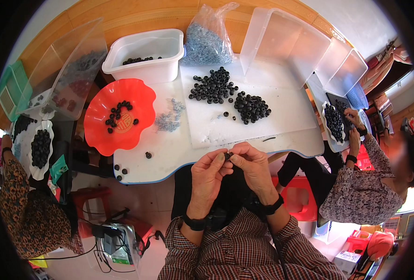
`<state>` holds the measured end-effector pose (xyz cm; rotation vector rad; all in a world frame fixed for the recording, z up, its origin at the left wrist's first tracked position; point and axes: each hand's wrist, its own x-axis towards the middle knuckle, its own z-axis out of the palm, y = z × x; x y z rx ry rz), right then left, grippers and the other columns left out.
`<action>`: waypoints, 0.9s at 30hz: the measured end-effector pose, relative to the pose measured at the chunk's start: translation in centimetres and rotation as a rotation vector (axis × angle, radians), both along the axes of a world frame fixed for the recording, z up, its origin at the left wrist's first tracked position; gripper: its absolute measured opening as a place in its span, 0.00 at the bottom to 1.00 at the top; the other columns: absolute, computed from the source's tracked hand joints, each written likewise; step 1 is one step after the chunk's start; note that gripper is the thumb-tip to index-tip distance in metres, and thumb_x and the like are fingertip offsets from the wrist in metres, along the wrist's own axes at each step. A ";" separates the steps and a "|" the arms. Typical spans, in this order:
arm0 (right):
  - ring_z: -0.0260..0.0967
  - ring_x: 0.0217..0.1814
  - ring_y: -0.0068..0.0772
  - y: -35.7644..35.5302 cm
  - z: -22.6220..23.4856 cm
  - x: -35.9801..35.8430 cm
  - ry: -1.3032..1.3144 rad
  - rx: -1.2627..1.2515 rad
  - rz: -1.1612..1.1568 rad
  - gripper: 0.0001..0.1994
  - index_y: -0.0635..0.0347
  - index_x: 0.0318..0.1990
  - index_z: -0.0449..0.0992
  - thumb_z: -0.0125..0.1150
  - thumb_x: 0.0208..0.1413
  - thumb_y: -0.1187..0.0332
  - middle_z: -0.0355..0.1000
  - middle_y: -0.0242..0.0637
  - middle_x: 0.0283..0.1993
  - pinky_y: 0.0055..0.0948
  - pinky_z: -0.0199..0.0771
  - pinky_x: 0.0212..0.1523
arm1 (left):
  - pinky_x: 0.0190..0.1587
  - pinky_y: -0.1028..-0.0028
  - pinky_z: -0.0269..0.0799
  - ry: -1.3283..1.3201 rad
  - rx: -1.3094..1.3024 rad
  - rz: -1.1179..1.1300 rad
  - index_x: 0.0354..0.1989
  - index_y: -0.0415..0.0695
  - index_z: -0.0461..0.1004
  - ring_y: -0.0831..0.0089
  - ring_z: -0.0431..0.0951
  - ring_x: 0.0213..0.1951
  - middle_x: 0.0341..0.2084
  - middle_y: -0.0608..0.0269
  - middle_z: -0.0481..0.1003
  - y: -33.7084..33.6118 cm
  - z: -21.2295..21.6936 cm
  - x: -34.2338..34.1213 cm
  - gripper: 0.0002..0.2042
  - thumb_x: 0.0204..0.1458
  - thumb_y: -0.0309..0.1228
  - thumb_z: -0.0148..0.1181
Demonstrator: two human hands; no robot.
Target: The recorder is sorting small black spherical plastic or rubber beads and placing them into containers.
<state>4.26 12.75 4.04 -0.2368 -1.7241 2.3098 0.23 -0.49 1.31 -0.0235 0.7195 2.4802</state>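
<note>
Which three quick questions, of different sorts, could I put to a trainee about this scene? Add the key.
1. True or false: the left hand and the right hand meet at one small dark piece.

2. Which stands beside the clear bag, on its left?
A: white tub
B: clear bin
C: red stool

3. Fill in: the beads in the red bowl are coloured ____.

Key: 1 true; 2 A; 3 black.
</note>
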 end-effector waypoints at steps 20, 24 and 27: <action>0.69 0.41 0.21 -0.4 0.1 -0.1 0.023 0.234 -0.020 0.06 0.63 0.39 0.78 0.63 0.53 0.80 0.69 0.31 0.41 0.20 0.72 0.42 | 0.33 0.77 0.80 0.037 -0.207 0.119 0.48 0.34 0.75 0.75 0.78 0.29 0.32 0.58 0.78 0.0 0.9 0.4 0.11 0.58 0.24 0.56; 0.69 0.40 0.22 -0.5 0.0 -0.1 0.044 0.344 -0.049 0.07 0.63 0.38 0.78 0.63 0.51 0.80 0.68 0.32 0.41 0.20 0.72 0.41 | 0.34 0.77 0.80 0.076 -0.274 0.135 0.48 0.34 0.75 0.75 0.79 0.29 0.32 0.58 0.78 -0.1 1.0 0.4 0.11 0.58 0.24 0.56; 0.69 0.40 0.23 -0.5 0.0 0.0 0.073 0.510 -0.076 0.07 0.62 0.38 0.78 0.63 0.50 0.80 0.68 0.33 0.40 0.21 0.72 0.40 | 0.34 0.78 0.79 0.090 -0.324 0.173 0.48 0.33 0.75 0.76 0.79 0.29 0.31 0.57 0.79 0.0 1.2 0.5 0.11 0.58 0.24 0.56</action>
